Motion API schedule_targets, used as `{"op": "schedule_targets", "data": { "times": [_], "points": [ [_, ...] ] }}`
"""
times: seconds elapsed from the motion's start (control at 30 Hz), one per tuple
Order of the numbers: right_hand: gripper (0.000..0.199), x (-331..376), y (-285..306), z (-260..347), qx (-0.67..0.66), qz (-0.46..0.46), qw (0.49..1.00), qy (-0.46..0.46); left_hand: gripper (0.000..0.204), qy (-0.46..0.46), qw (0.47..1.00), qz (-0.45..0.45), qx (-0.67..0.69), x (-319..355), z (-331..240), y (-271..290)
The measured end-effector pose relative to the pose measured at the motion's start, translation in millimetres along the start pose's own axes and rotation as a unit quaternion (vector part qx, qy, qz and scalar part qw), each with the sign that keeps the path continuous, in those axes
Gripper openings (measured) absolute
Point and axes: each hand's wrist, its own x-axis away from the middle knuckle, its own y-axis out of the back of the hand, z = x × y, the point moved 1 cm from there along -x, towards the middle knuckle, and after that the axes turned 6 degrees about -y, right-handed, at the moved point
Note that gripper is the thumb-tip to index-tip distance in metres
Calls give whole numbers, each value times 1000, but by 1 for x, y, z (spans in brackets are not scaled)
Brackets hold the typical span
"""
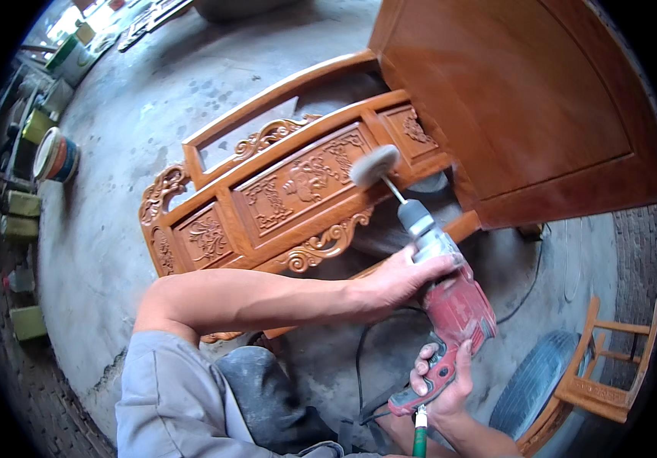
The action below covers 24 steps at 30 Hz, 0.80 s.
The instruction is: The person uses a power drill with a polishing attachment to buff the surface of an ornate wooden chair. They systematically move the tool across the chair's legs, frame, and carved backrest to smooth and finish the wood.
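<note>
A red electric drill (462, 305), dusty, points up and away from me with a round white buffing pad (375, 166) on a thin shaft at its tip. My left hand (405, 281) is wrapped round the grey front of the drill body. My right hand (447, 378) grips the rear handle, fingers curled by the trigger. The pad is beside the carved wooden seat back (298, 187), over its right part; whether it touches the wood I cannot tell. A smooth brown wooden panel (527, 114) stands at the right of the carving.
A black cable (360, 359) runs on the concrete floor beneath the drill. At the lower right are a small wooden stool (599, 389) and a dark tyre-like object (533, 382). A striped bucket (56, 155) and several yellowish blocks (21, 215) line the left side.
</note>
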Motion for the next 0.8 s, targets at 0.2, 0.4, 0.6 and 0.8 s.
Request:
{"op": "schedule_targets", "data": {
  "times": [0.2, 0.4, 0.6, 0.8],
  "points": [
    [60, -9, -32, 14, -12, 71, 997, -31, 41, -38, 999, 1, -30, 10, -12, 14],
    [42, -70, -70, 22, -45, 158, 986, 17, 38, -85, 992, -72, -55, -6, -70, 29],
    [38, -99, -111, -15, -74, 148, 986, 19, 34, -111, 987, -114, -3, 5, -87, 69],
    [36, -106, -122, -29, -74, 150, 986, 1, 39, -120, 980, -160, 1, 20, -90, 90]
  ]
}}
